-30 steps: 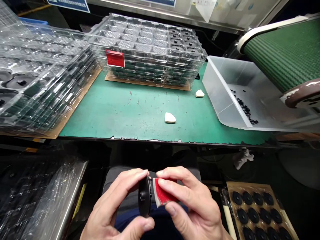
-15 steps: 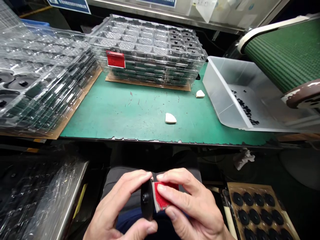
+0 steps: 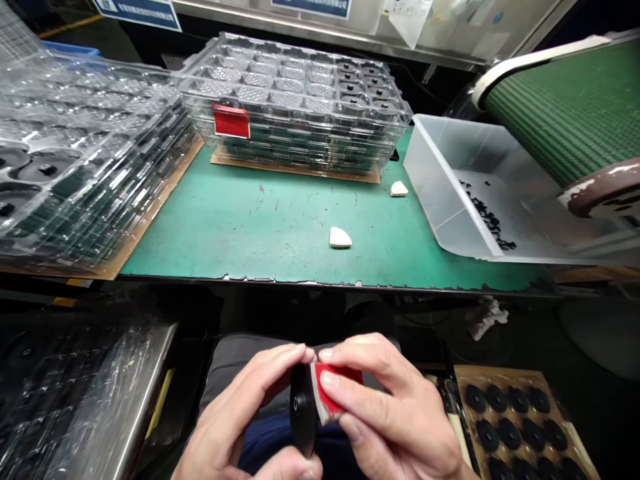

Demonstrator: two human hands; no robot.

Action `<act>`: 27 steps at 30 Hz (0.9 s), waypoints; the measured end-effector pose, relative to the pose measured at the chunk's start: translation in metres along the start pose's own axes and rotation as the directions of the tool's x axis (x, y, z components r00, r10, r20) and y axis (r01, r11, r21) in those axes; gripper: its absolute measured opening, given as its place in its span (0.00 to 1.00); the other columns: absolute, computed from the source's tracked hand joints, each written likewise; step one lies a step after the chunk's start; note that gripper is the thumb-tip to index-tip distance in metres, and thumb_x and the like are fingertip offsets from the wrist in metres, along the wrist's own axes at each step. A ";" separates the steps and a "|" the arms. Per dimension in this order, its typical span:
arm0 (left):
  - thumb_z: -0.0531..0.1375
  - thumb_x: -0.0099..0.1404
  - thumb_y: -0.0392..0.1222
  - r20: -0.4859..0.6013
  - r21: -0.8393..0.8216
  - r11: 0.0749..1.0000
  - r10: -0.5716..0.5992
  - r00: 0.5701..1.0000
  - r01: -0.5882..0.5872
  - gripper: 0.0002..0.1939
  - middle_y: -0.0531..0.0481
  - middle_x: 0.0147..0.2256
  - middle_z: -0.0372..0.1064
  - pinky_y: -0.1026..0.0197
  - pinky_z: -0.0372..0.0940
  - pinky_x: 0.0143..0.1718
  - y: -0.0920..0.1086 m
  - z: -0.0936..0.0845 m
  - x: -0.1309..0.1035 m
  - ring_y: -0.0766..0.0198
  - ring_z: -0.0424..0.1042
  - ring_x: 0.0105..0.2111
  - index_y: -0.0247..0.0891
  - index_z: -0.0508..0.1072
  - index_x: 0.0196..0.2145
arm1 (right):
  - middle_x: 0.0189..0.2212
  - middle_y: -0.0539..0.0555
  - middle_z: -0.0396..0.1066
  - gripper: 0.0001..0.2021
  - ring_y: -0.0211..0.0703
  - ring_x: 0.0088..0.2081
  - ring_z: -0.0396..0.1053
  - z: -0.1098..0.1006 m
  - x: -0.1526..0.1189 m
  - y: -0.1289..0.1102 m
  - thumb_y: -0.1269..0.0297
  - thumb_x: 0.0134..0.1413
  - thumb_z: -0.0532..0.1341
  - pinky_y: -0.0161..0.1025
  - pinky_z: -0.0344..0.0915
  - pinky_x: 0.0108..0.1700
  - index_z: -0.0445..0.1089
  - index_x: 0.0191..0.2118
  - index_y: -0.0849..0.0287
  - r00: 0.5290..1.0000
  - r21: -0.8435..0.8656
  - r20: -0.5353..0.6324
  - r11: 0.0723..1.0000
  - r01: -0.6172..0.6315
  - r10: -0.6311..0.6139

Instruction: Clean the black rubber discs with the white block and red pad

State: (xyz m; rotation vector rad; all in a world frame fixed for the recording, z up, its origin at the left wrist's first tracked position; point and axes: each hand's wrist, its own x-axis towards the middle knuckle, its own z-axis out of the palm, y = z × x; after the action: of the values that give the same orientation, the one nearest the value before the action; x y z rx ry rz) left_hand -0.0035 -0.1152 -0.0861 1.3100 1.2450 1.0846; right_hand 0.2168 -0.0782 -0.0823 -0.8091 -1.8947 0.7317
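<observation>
My left hand [image 3: 250,413] grips a black round disc [image 3: 301,417] by its edge, fingertips at the top and thumb at the bottom. The disc stands on edge, with a small hub on the face toward the left. In my right hand [image 3: 400,407] is a red pad with a grey-white layer [image 3: 336,390], pinched between fingers and thumb. The pad's pale edge is against or very near the disc's right side; contact is hard to tell. Both hands are above the lap, in front of the table edge.
A green table [image 3: 250,227] holds stacked clear trays [image 3: 300,127], more trays [image 3: 100,173] at left, two white pieces [image 3: 341,238] and a translucent bin [image 3: 435,193] with small black parts. A green conveyor [image 3: 575,107] overhangs the bin. Black discs [image 3: 509,433] lie on a brown tray lower right.
Both hands, with the disc and the red pad, have shifted slightly to the right. The disc's hub face is turned a little differently. Both grips remain.
</observation>
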 end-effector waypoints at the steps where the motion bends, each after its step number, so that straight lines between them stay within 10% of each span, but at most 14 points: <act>1: 0.77 0.62 0.50 0.011 -0.014 1.000 -0.018 1.000 0.018 0.31 0.60 0.58 0.82 0.61 0.72 0.63 0.000 0.000 0.000 0.54 0.81 0.55 0.72 0.78 0.61 | 0.53 0.63 0.79 0.27 0.55 0.51 0.77 -0.001 0.000 0.000 0.78 0.62 0.64 0.53 0.81 0.47 0.75 0.65 0.56 1.000 -0.013 0.003 1.000 0.009 -0.009; 27: 0.78 0.60 0.50 0.040 -0.067 0.995 -0.065 0.997 0.068 0.29 0.53 0.57 0.83 0.54 0.71 0.65 -0.003 -0.002 0.001 0.48 0.82 0.56 0.66 0.82 0.58 | 0.49 0.62 0.79 0.24 0.52 0.47 0.77 0.003 -0.009 -0.001 0.79 0.59 0.65 0.50 0.81 0.44 0.79 0.59 0.58 0.998 -0.116 -0.047 0.993 0.028 -0.033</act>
State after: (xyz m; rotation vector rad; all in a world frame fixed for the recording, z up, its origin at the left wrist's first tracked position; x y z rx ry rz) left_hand -0.0060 -0.1142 -0.0892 1.2241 1.2046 1.0416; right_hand 0.2167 -0.0862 -0.0871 -0.8605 -1.9152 0.5825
